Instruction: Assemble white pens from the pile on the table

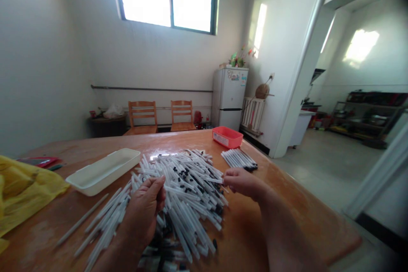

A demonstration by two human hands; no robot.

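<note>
A big loose pile of whitish pen barrels (188, 204) with small black caps (184, 174) among them covers the middle of the wooden table. My left hand (148, 204) is over the left side of the pile, its thumb pressed against curled fingers; what they hold, if anything, is hidden. At the pile's right edge, my right hand (241, 182) has its fingers pinched together close to the barrel ends. I cannot make out what is in that pinch. Just beyond the right hand lies a neat row of black-tipped pens (238, 159).
A cream tray (95, 182) sits left of the pile, near a yellow plastic bag (25, 191). A red basket (227, 137) stands at the table's far right. Two wooden chairs (142, 114) and a fridge (230, 95) are behind the table (255, 221).
</note>
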